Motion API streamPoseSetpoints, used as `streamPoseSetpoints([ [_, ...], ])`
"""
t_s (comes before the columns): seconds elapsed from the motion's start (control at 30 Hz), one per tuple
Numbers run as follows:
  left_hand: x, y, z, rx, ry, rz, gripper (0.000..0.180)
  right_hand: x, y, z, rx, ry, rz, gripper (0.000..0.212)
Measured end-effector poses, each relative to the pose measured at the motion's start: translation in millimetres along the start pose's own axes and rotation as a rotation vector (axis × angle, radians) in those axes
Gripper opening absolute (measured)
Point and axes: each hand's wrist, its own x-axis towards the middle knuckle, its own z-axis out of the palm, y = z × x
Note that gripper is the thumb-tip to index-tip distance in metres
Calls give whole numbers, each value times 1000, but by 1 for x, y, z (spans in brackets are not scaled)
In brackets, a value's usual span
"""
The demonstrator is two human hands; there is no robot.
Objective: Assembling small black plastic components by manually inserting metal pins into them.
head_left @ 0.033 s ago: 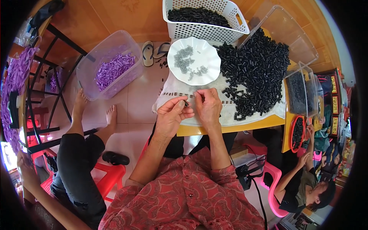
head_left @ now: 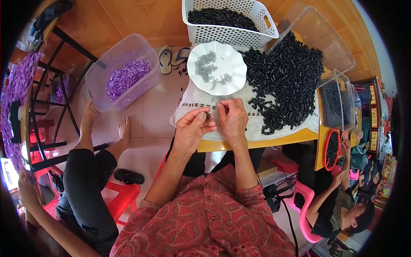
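Observation:
My left hand (head_left: 191,129) pinches a small black tubular piece (head_left: 208,115) between thumb and fingertips, above the table's near edge. Close beside it, my right hand (head_left: 232,120) is closed, thumb against forefinger; whatever lies between them is too small to make out. Beyond both hands stands a white scalloped plate (head_left: 234,68) with small clear pieces (head_left: 206,67) scattered on it. To the right, a big heap of similar black pieces (head_left: 284,81) spreads over the white cloth (head_left: 200,97).
Behind the plate is a white perforated basket (head_left: 222,35) of black pieces. A clear tub (head_left: 96,85) of purple pieces stands on the floor at left. Co-workers sit on both sides; near the right one is a red-rimmed tray (head_left: 327,147). A clear bin (head_left: 342,107) stands at the table's right.

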Motion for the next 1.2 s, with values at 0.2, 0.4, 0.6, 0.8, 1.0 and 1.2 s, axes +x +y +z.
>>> streamPoseSetpoints([
  [0.2, -2, 0, 7, -62, -77, 64, 23, -10, 2, -6, 152, -4, 37, 9],
  [0.4, -5, -6, 11, -27, -125, 119, 27, -24, -12, -34, 428, -13, 130, 7],
  [0.6, -8, -7, 20, 20, -154, 139, 30, -32, -23, -56, 489, -54, 119, 7],
  [0.8, -10, -7, 19, -79, -140, 10, 25, -38, -29, -64, 519, -44, 92, 7],
  [1.0, -9, -15, 12, -190, -66, -82, 23, -40, -37, -65, 485, -70, 35, 7],
  [1.2, -10, -19, 14, -269, -33, -113, 22, -41, -38, -63, 469, -87, 18, 7],
])
